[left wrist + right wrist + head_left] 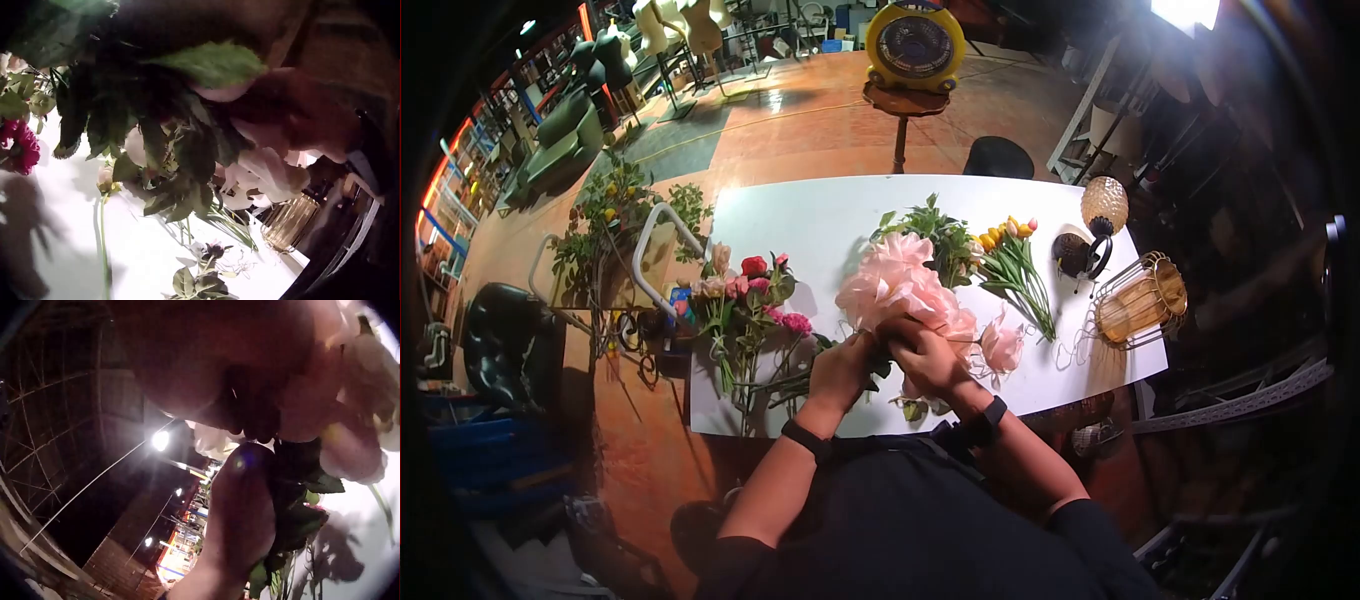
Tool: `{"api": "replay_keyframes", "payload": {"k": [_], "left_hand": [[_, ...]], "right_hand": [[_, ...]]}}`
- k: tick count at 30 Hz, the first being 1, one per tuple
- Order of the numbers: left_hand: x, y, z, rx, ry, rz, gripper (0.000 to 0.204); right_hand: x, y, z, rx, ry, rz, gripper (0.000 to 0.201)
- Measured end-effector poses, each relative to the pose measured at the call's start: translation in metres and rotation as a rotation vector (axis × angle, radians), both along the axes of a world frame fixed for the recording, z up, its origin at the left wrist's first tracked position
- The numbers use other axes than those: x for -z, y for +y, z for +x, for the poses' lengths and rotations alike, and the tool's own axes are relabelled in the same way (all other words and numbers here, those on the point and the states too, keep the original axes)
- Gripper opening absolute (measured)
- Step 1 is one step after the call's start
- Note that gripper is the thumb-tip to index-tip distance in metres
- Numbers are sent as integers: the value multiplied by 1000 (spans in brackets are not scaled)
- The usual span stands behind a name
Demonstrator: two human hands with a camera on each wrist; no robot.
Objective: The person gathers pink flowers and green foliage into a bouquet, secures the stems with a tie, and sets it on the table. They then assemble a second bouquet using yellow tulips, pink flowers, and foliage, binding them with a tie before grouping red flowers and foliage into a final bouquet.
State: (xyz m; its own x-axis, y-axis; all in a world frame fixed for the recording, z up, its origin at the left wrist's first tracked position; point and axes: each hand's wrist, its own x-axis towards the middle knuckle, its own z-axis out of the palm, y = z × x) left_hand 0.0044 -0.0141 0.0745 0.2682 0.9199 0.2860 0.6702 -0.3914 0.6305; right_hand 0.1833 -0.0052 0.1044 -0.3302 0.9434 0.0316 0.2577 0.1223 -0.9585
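Large pale pink artificial flowers (pixel 900 285) form a bunch held close to the body, above the near side of the white table (pixel 820 215). Just below the blooms my left hand (pixel 841 372) grips the bunch with curled fingers. My right hand (pixel 927 360) meets it there, its fingers bent at the base of the blooms. Dark green leaves (pixel 194 150) hang beside the hands in the left wrist view. The stems are mostly hidden by the hands. One pink bloom (pixel 1002 347) sticks out to the right, past the right wrist.
Red and pink flowers (pixel 750 285) lie on the table's left side. Yellow tulips (pixel 1010 240) and green foliage (pixel 935 235) lie beyond the hands. At the right are a gold wire basket (pixel 1140 300) and an amber glass vase (pixel 1105 200). Tall leafy branches (pixel 605 230) stand left of the table.
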Motion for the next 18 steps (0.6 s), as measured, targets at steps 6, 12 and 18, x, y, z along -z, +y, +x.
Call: {"api": "replay_keyframes", "payload": {"k": [6,12,18], "left_hand": [[14,-7,-4,94,272,63,25],[21,-10,-5,18,118,-142,19],[24,-10,-5,-112,-204,-444,40]], "right_hand": [[5,18,-9,-2,-190,16,31],[21,16,-8,-91,-89,-33,22],[17,-2,-9,-140,-250,358,21]]}}
